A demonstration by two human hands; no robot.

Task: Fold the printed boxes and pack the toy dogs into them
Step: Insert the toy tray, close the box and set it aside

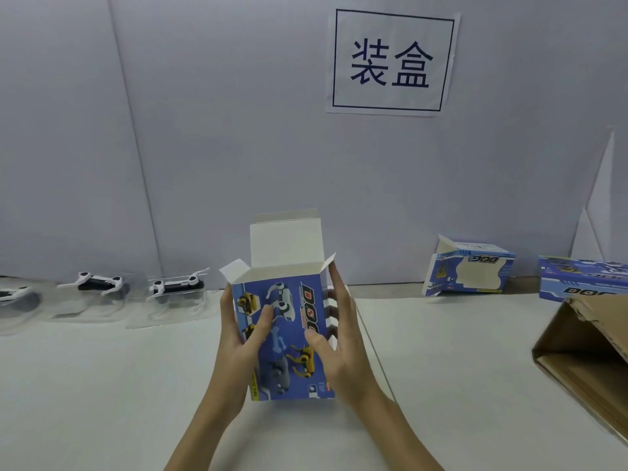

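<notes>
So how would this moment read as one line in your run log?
step: box folded, top open | left hand + right hand: holding printed box | toy dogs: unpacked, left

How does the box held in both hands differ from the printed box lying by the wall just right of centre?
The held box stands upright between the left hand and the right hand; the box by the wall lies on its side on the table, untouched. The held box's top flaps stand open, showing white insides; the wall box shows a cut-out window, its DOG print upside down. Both are blue with dog graphics.
</notes>
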